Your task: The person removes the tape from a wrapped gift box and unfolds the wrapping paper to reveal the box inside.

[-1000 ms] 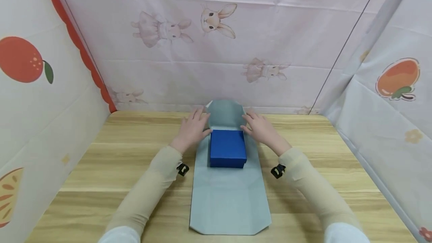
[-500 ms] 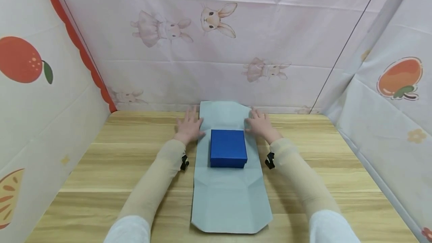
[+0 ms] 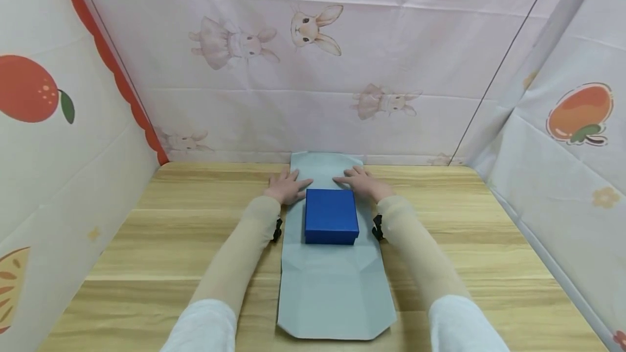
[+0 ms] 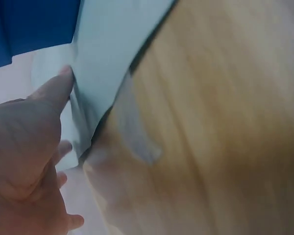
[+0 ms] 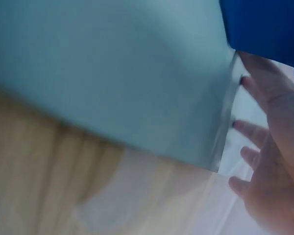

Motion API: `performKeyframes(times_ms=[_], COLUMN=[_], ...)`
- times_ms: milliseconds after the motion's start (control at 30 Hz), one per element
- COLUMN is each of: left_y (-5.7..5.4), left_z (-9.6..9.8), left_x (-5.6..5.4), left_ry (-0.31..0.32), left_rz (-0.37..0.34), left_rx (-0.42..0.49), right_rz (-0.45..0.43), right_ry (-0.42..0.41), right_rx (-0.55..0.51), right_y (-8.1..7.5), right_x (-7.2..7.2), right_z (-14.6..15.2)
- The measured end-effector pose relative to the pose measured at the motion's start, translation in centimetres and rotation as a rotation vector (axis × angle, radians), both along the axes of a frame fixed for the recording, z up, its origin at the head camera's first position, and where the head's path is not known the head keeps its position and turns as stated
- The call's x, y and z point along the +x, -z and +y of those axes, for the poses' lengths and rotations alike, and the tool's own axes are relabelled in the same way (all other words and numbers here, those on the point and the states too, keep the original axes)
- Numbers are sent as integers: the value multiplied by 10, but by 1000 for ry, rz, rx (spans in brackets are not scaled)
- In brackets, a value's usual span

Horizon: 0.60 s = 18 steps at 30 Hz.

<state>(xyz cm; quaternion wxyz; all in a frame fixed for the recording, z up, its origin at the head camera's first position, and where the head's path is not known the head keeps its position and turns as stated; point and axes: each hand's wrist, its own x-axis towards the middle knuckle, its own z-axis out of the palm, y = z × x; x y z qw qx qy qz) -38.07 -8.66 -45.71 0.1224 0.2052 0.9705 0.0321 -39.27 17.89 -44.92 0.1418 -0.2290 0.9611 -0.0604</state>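
Observation:
A blue lidded box (image 3: pixel 331 211) sits on a long strip of pale blue-green paper (image 3: pixel 335 303). My left hand (image 3: pixel 287 186) rests at the paper's far left part, fingers spread, just behind the box's far left corner. Opposite it, my right hand (image 3: pixel 364 182) lies on the far right part with its fingers pointing inward. In the left wrist view the thumb (image 4: pixel 56 90) touches the paper beside the box. The right wrist view has the fingers (image 5: pixel 252 132) stretched along a crease in the paper.
The wood-grain table (image 3: pixel 195 232) extends on both sides of the paper. Behind it hangs a pale cloth (image 3: pixel 274 107) printed with rabbits, which the paper's far end reaches. Fruit-printed cloths stand at the left (image 3: pixel 58 178) and right (image 3: pixel 562 189).
The raised far end of the paper has been folded back and flattened against the table. Both hands moved outward, then inward onto it. The box has stayed in place.

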Motion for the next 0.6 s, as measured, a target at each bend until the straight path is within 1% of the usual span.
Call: performKeyframes(times_ms=[67, 133, 233, 300, 467, 600], left_y=[1, 2, 1, -1, -9, -9], left_z=[1, -1, -7, -13, -30, -39], left_x=[-1, -2, -2, -2, 0, 0], left_ry=[16, 30, 34, 29, -27, -67], left_rz=[-12, -11, -5, -12, -74, -112], left_rx=[4, -13, -41, -49, -19, 6], right_rz=[-6, -12, 1, 5, -18, -39], right_ry=[-14, -25, -36, -21, 50, 68], right_rx=[6, 10, 18, 11, -9, -12], right_y=[3, 7, 13, 14, 9, 6], right_x=[-2, -4, -7, -7, -2, 1], right_z=[1, 6, 20, 30, 51, 58])
